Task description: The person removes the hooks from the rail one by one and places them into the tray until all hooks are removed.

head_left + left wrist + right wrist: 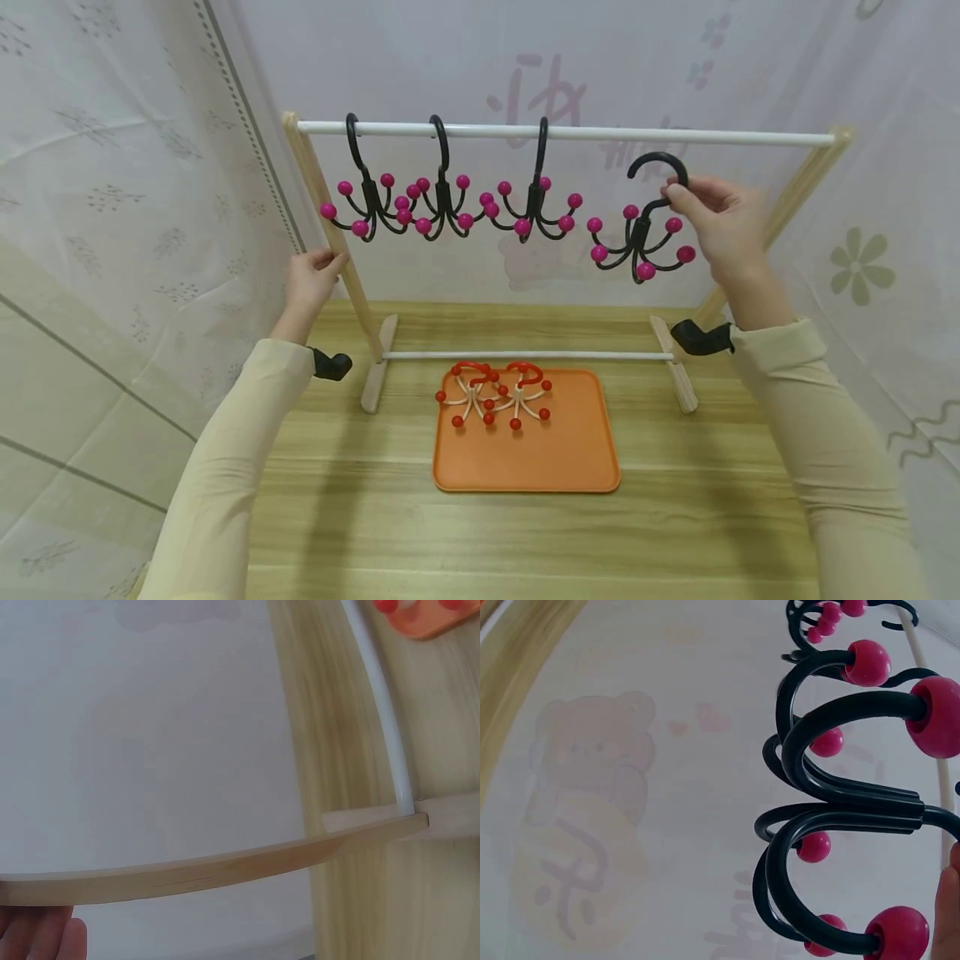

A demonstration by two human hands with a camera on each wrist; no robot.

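Note:
My right hand (727, 225) pinches the curved hook of a black multi-arm hanger (639, 237) with pink ball tips. The open top of that hook is a little below the rack's white bar (600, 132), apart from it. In the right wrist view the held hanger (877, 810) fills the right side, with only a bit of the fingers (946, 907) showing. My left hand (311, 279) holds the rack's left wooden post (335, 225) between thumb and fingers. Three similar black hangers, a left one (371, 200), a middle one (442, 196) and a right one (535, 200), hang from the bar.
An orange tray (540, 458) lies on the wooden table (390, 525) in front of the rack's lower white rod (525, 356). Two white hangers with red hooks and balls, one left (471, 396) and one right (519, 396), lie on it. Patterned curtains (127, 167) surround the table.

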